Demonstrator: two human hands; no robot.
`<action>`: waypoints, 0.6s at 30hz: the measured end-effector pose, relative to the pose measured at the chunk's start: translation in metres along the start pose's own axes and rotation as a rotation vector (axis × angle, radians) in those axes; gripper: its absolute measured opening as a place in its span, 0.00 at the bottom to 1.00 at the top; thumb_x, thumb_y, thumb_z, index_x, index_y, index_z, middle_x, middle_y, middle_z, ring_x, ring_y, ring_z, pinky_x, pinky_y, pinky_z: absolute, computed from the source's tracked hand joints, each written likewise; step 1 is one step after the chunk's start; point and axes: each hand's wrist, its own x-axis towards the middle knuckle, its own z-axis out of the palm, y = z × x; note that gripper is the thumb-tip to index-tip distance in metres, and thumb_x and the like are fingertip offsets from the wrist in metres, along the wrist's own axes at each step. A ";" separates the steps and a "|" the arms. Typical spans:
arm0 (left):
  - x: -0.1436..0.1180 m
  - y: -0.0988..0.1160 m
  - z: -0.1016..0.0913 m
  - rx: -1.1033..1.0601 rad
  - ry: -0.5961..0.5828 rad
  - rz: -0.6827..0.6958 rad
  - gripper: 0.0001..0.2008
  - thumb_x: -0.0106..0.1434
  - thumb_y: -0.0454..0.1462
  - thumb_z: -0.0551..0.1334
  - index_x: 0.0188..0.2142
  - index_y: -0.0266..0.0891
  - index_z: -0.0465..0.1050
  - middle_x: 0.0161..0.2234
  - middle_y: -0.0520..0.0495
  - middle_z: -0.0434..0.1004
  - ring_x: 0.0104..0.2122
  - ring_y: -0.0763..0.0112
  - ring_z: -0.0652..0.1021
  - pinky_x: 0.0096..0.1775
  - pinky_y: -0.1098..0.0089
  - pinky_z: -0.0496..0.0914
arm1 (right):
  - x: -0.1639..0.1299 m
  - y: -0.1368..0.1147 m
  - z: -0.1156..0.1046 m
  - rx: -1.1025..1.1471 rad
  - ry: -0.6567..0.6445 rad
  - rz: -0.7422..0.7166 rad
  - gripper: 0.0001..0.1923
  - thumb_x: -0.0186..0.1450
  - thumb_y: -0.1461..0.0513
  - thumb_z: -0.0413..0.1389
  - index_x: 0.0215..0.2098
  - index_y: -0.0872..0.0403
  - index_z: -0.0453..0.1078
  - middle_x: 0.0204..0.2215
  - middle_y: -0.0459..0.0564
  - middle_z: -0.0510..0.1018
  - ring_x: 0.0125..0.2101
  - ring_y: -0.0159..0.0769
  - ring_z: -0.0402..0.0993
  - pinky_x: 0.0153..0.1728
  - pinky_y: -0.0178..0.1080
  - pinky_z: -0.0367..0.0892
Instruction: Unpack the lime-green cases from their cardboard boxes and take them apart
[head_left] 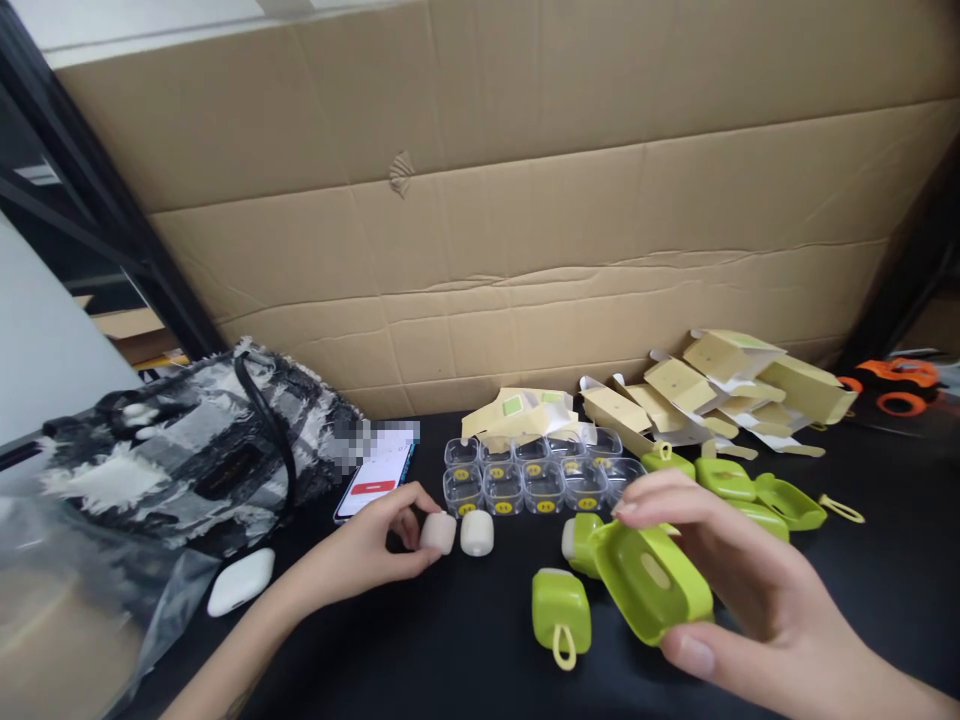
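Observation:
My left hand (382, 535) pinches a small cream-white rounded block (439, 533) between thumb and fingers, close to the black table top. Just right of it sits a similar white block (477, 533), apart from my fingers. My right hand (750, 590) grips a hollow lime-green case shell (652, 580) by its edges, its open side tilted toward me. Beside this shell stands a green case with a white end (577, 540), partly hidden behind it. Nearer to me is another green case (561, 608) with a pale yellow loop.
Clear plastic cups (544, 487) with yellow stickers stand in two rows. Behind are flattened cartons (697, 390); more green cases (727, 480) lie at right. On the left are a plaid bag (210, 450), a phone (379, 468), a white earbud case (241, 582) and a plastic bag (82, 610).

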 end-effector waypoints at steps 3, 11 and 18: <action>0.000 0.001 0.002 -0.009 0.011 -0.007 0.12 0.55 0.41 0.62 0.39 0.40 0.66 0.32 0.53 0.68 0.30 0.71 0.72 0.34 0.70 0.68 | 0.000 0.000 0.001 0.009 -0.014 0.001 0.22 0.60 0.56 0.61 0.51 0.40 0.62 0.45 0.48 0.67 0.46 0.39 0.68 0.41 0.33 0.71; 0.003 0.000 0.007 -0.036 0.034 -0.043 0.11 0.56 0.40 0.61 0.39 0.40 0.66 0.28 0.55 0.68 0.28 0.72 0.71 0.31 0.71 0.66 | 0.000 -0.004 0.005 0.093 -0.086 0.012 0.22 0.59 0.57 0.63 0.50 0.40 0.63 0.43 0.48 0.68 0.44 0.39 0.69 0.41 0.36 0.71; 0.005 -0.001 0.009 -0.048 0.050 -0.037 0.12 0.57 0.43 0.61 0.38 0.39 0.66 0.27 0.55 0.67 0.28 0.72 0.70 0.31 0.70 0.66 | 0.000 -0.007 0.008 0.129 -0.096 0.049 0.22 0.58 0.57 0.63 0.50 0.39 0.64 0.43 0.46 0.68 0.43 0.38 0.69 0.42 0.37 0.69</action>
